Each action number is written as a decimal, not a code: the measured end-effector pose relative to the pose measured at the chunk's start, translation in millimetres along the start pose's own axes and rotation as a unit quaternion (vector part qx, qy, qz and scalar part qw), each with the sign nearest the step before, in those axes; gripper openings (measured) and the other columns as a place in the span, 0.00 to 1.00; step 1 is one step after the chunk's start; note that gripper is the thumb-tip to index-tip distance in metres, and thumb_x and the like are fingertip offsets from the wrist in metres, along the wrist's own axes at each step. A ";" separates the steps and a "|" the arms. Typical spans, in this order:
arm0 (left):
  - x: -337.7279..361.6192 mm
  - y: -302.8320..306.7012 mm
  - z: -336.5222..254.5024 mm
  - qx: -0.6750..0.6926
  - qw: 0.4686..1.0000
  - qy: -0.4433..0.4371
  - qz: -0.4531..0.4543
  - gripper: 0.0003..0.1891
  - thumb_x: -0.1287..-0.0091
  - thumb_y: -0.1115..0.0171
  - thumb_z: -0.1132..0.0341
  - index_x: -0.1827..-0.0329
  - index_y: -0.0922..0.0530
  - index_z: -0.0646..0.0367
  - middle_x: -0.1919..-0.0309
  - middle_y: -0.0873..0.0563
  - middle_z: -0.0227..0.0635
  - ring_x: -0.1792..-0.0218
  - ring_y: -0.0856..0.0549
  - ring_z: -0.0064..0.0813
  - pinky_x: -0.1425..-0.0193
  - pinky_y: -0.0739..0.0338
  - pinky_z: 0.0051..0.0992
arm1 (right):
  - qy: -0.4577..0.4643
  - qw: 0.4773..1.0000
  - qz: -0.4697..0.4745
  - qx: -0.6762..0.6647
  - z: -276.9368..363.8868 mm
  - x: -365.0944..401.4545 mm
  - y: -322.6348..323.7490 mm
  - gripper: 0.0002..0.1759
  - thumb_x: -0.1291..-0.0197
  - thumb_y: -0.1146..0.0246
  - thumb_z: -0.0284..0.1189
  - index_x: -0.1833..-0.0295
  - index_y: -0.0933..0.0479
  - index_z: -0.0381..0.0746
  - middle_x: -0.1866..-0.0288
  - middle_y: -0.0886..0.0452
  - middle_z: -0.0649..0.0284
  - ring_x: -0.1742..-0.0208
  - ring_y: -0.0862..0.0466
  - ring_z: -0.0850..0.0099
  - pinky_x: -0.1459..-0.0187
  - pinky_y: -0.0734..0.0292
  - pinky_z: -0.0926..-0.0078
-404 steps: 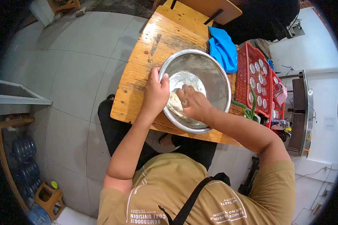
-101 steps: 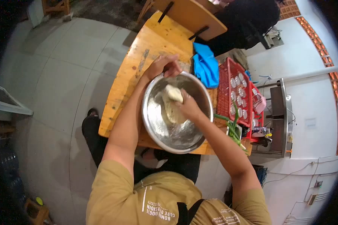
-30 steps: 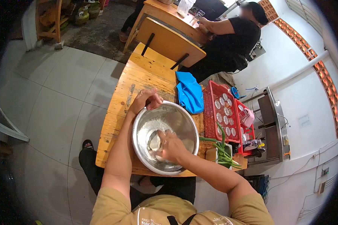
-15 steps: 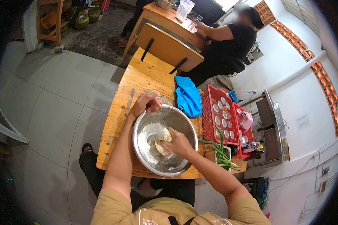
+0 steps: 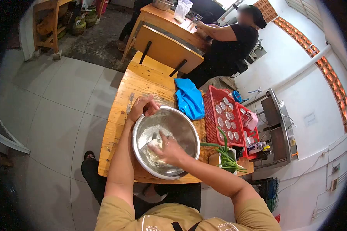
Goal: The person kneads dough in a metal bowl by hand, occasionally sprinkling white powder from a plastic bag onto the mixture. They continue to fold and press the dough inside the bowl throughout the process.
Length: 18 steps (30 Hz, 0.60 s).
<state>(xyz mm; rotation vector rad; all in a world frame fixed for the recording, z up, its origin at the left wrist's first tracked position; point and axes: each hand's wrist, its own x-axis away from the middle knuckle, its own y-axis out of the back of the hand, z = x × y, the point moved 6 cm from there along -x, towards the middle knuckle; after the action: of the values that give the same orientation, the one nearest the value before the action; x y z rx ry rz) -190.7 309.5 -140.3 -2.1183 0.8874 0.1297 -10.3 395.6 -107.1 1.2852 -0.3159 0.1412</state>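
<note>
Right hand (image 5: 169, 149), loosely splayed, touches dough (image 5: 154, 157) inside the metal bowl (image 5: 186, 133).

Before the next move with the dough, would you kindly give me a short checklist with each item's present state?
1. Bowl standing on the wooden table: ok, though near the front edge.
2. Left hand at the bowl's rim: ok.
3. Right hand inside the bowl, at the dough: ok.
4. Dough evenly worked: cannot tell; the right hand covers part of it.
5. Blue sheet out of the bowl: ok, it lies beyond the rim.
6. Green onions clear of the rim: cannot tell; one leaf reaches very close.
</note>
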 end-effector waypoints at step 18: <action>-1.5 -1.5 0.1 0.006 0.999 -0.022 0.027 0.29 0.18 0.48 0.51 0.71 0.12 0.64 0.90 0.28 0.30 0.85 0.30 0.19 0.70 0.31 0.20 | -0.047 0.997 -0.044 0.029 -26.9 -58.7 -18.3 0.38 0.34 0.38 0.58 0.38 0.22 0.33 0.54 0.12 0.39 0.52 0.12 0.44 0.51 0.16 0.51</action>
<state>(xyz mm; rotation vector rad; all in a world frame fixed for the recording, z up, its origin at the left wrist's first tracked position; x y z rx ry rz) -190.8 311.1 -138.8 -2.0744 0.9169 0.1978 -56.7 420.4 -148.6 1.3637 -0.3371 0.0142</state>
